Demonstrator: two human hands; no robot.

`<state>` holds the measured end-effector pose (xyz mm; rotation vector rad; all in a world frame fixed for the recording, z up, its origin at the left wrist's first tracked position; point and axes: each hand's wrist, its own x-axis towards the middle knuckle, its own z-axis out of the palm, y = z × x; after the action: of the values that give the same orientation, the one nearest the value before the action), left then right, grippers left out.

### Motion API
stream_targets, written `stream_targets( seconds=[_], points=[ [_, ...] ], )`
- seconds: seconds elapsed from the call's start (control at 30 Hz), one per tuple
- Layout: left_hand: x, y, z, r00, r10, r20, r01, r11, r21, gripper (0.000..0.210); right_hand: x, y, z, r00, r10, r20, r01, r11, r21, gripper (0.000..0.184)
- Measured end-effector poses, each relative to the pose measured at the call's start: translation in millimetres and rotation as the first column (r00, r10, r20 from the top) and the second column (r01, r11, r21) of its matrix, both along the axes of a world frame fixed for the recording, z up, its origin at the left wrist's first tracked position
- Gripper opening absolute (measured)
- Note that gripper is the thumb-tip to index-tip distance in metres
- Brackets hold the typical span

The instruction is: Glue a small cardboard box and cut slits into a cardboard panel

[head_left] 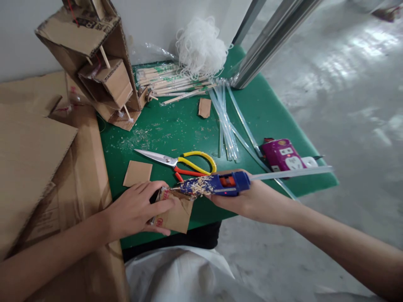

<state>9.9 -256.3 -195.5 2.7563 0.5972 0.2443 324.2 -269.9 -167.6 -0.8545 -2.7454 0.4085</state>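
In my right hand (pixel 234 203) is a blue glue gun (pixel 231 184), its front crusted with wood bits and a long glue stick (pixel 292 172) sticking out of the back. Its nozzle points left, at a small folded cardboard piece (pixel 176 216). My left hand (pixel 141 207) holds that piece near the table's front edge; part of it is hidden under the fingers. Just beyond the gun lie scissors (pixel 170 160) with yellow and red handles. A flat cardboard square (pixel 137 173) rests beside my left fingers.
Bamboo sticks (pixel 170 82), a heap of white elastic loops (pixel 203 50), loose glue sticks (pixel 225 121) and a purple power socket (pixel 280 153) lie on the green table (pixel 151 130). A cardboard structure (pixel 103 71) stands at back left, near large cardboard sheets (pixel 28 159). A metal post (pixel 267 42) rises behind.
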Motion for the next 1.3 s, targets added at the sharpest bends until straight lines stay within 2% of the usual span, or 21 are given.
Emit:
stream_targets(
  seconds=[0.2, 0.53, 0.8, 1.3],
  points=[
    [0.1, 0.1, 1.5, 1.0, -0.003, -0.009, 0.003, 1.0, 0.0, 0.059, 3.0, -1.3, 2.1, 0.992, -0.028, 0.122, 0.029, 1.0, -0.009, 0.031],
    [0.5, -0.7, 0.7, 1.0, -0.003, 0.009, 0.003, 1.0, -0.003, 0.057, 6.8, -2.4, 3.9, 0.975, 0.019, 0.221, -0.078, 0.961, 0.265, 0.032],
    [0.8, -0.9, 3.4, 0.999, 0.01, -0.038, -0.012, 0.999, -0.047, 0.056, 10.5, -3.7, 1.9, 0.97, 0.022, 0.241, -0.084, 0.964, 0.251, 0.031],
    [0.1, -0.7, 1.4, 0.999, -0.002, -0.032, 0.002, 1.0, 0.004, 0.056, 18.0, -6.1, -1.4, 0.97, 0.017, 0.242, -0.075, 0.97, 0.231, 0.03]
  ],
)
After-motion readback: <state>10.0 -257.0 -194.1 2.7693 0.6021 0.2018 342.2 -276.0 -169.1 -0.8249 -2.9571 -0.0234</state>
